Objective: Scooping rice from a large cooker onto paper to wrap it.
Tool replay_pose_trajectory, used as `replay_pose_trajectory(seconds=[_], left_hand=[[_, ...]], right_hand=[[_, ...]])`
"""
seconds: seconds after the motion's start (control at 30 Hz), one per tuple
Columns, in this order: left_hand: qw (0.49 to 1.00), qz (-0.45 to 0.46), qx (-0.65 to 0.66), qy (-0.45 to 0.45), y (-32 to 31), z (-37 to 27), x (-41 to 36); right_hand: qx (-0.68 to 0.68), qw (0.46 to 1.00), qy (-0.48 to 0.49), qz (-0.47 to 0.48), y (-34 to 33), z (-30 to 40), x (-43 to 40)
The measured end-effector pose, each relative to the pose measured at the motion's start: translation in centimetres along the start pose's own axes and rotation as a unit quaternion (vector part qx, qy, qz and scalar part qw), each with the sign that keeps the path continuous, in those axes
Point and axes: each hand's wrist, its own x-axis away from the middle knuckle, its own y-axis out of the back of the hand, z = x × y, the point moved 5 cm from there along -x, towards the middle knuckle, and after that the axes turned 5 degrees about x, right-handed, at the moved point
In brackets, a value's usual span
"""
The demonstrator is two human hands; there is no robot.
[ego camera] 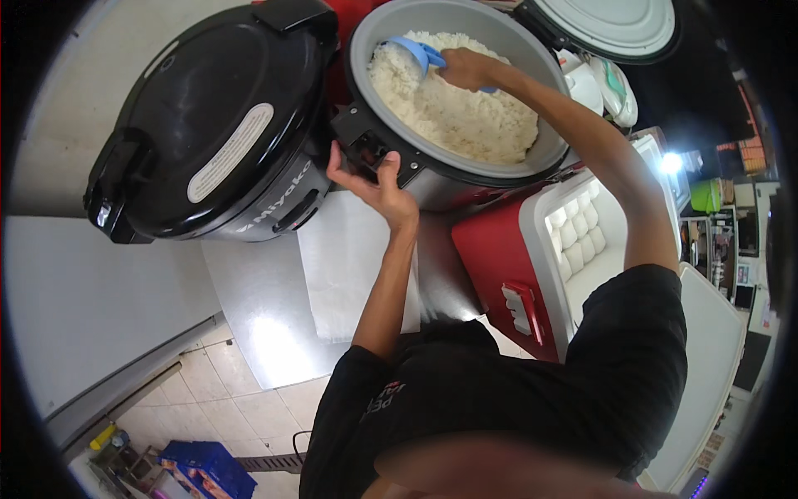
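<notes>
A large rice cooker [368,81] stands with its lid up and holds a wide bed of cooked white rice [474,125]. My right hand [471,68] grips a blue plastic scoop [411,50], whose bowl lies against the rice at the pot's left side. With the fingers and thumb spread around the black front latch [368,146], my left hand [380,187] touches the outside of the same cooker. White sheets of paper [346,268] lie on the steel table [262,312] beneath my left forearm.
A closed black Miyako rice cooker [212,125] stands close on the left. To the right is a red cooler box [499,262] with a white padded interior, its lid open. The raised cooker lid [611,25] and some white containers [583,87] are at the upper right.
</notes>
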Motion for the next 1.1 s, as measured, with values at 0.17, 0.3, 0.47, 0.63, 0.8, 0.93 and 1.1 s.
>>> replay_pose_trajectory(seconds=[0.17,0.3,0.47,0.63,0.8,0.93,1.1], left_hand=[[1.0,0.011,0.003,-0.004,-0.2,0.3,0.2],[1.0,0.007,0.006,0.003,0.1,0.1,0.0],[0.999,0.032,-0.009,0.012,0.4,0.4,-0.1],[0.999,0.043,-0.021,0.017,0.3,0.1,-0.1],[0.998,0.053,-0.009,0.018,0.0,0.4,0.1],[0.998,0.046,-0.026,-0.017,0.4,0.5,-0.2],[0.998,0.051,-0.03,-0.013,0.1,0.4,0.0]], right_hand=[[-0.174,0.967,-0.004,0.189,-0.7,3.9,6.0],[-0.231,0.943,-0.013,0.239,1.0,5.2,10.4],[-0.244,0.905,-0.07,0.34,1.4,1.1,11.2],[0.13,0.973,0.117,-0.149,1.1,0.6,9.9],[-0.092,0.995,-0.022,0.033,-0.6,-4.2,9.1],[-0.266,0.936,-0.11,0.201,-0.8,-0.2,11.0],[-0.271,0.935,-0.107,0.201,0.6,2.3,11.8]])
